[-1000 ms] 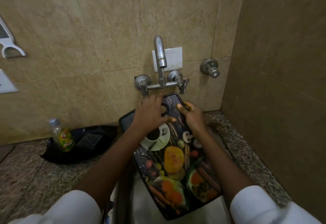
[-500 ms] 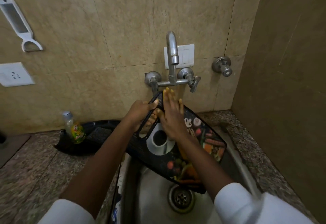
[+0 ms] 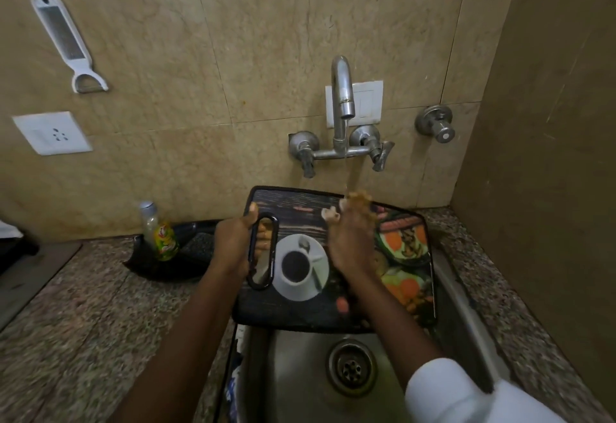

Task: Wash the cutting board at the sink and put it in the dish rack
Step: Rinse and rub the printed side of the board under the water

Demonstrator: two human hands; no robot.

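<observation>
Where the wall is tiled: a white peeler (image 3: 66,39) is hung at the far left, and a socket (image 3: 51,133) is set below it.
Tabletop (image 3: 83,322): a small bottle (image 3: 160,236) is stood in a black tray (image 3: 156,267) just left of the sink (image 3: 293,382).
Left hand (image 3: 233,246): the handle slot of the cutting board (image 3: 290,306) is gripped, with fingers curled through it.
Cutting board: held tilted over the sink, printed face up, under the tap (image 3: 341,105).
Right hand (image 3: 350,242): laid open on the board's face; the blurred fingertips are struck by the water.
Sink: the drain (image 3: 351,367) is seen below the board.
Valve (image 3: 435,124): fixed to the wall right of the tap.
</observation>
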